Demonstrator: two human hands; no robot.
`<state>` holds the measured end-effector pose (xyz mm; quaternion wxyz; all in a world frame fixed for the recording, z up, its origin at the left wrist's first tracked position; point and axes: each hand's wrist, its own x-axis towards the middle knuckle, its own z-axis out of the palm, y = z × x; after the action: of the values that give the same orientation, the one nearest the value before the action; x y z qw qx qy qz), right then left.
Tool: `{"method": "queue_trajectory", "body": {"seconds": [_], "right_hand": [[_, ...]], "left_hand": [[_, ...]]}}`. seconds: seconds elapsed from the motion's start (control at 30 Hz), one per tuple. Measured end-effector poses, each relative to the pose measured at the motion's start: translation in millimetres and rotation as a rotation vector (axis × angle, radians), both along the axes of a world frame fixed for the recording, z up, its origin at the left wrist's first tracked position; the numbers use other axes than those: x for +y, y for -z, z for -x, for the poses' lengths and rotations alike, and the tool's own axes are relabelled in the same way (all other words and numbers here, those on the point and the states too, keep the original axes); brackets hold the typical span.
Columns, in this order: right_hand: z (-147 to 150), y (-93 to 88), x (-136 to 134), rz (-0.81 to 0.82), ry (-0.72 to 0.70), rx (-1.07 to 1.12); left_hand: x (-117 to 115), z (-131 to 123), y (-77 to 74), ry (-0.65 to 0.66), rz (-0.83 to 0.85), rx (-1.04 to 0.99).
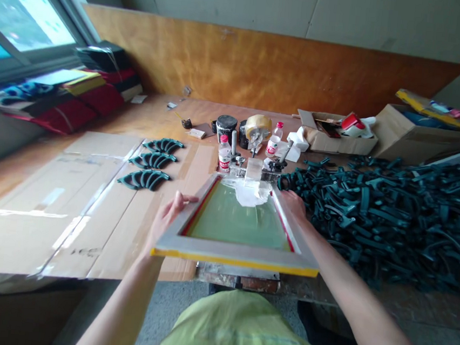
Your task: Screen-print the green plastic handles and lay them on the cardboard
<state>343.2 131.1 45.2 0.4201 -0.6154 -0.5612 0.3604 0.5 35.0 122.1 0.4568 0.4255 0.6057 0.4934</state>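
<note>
I held the silver-framed green mesh printing screen (230,254) by its side rails, its near yellow edge over the front of the wooden bench (158,114). My left hand (169,213) gripped the left rail, fingers pressed together along its top. My right hand (294,203) closed on the right rail, fingertips hidden. A heap of dark green plastic pieces (392,215) lay just right.

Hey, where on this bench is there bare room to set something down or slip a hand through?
The flat cardboard is bare left of the three rows of green parts, and the wood behind those rows is mostly open. Crowded: the pile of parts right of the frame, and the bottles and tape roll behind it.
</note>
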Motion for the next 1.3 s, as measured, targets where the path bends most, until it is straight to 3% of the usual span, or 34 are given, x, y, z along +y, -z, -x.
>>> {"method": "queue_trajectory", "body": {"seconds": [0.1, 0.2, 0.27, 0.37, 0.47, 0.6, 0.7, 0.77, 0.87, 0.97, 1.1, 1.2, 1.3], "right_hand": [[-0.5, -19.4, 18.0, -0.245, -0.012, -0.394], [32.0, -30.7, 35.0, -0.391, -0.211, -0.723], [56.2, -33.9, 44.4, -0.316, -0.346, -0.837], [76.6, -32.6, 50.7, -0.120, -0.451, -0.953], [76.3, -24.5, 39.0, -0.099, -0.490, -0.989], [57.0, -13.4, -2.1, -0.287, -0.678, -0.954], [40.1, -16.3, -22.5, -0.362, -0.826, -0.909], [35.2, -22.2, -21.5, -0.355, -0.885, -0.885], [41.9, -24.5, -10.2, -0.335, -0.788, -0.872], [53.9, -12.3, -12.9, -0.402, -0.642, -0.887], [50.2, 0.5, -37.9, -0.470, -0.710, -0.848], [42.7, -10.5, -33.8, -0.426, -0.711, -0.788], [49.2, -29.6, 0.0, -0.336, -0.566, -0.717]], "left_hand": [[-25.2, 5.5, 42.1, 0.135, 0.204, 0.000], [-31.3, 4.6, 86.6, 0.142, 0.256, 0.051], [-29.5, 3.4, 108.6, 0.123, 0.252, 0.119], [-26.9, 2.6, 124.4, 0.107, 0.234, 0.113], [-27.2, 2.5, 126.2, 0.099, 0.251, 0.080], [-28.4, 1.1, 123.0, 0.065, 0.265, 0.077], [-28.6, -0.4, 119.9, 0.050, 0.260, 0.085], [-28.8, -1.4, 117.8, 0.043, 0.262, 0.085], [-29.3, -2.1, 114.9, 0.034, 0.263, 0.082], [-29.6, -1.7, 112.6, 0.034, 0.264, 0.080], [-29.2, -0.4, 111.8, 0.027, 0.276, 0.067], [-28.5, 0.6, 111.0, 0.036, 0.282, 0.051], [-28.1, 1.2, 102.2, 0.083, 0.283, 0.021]]}}
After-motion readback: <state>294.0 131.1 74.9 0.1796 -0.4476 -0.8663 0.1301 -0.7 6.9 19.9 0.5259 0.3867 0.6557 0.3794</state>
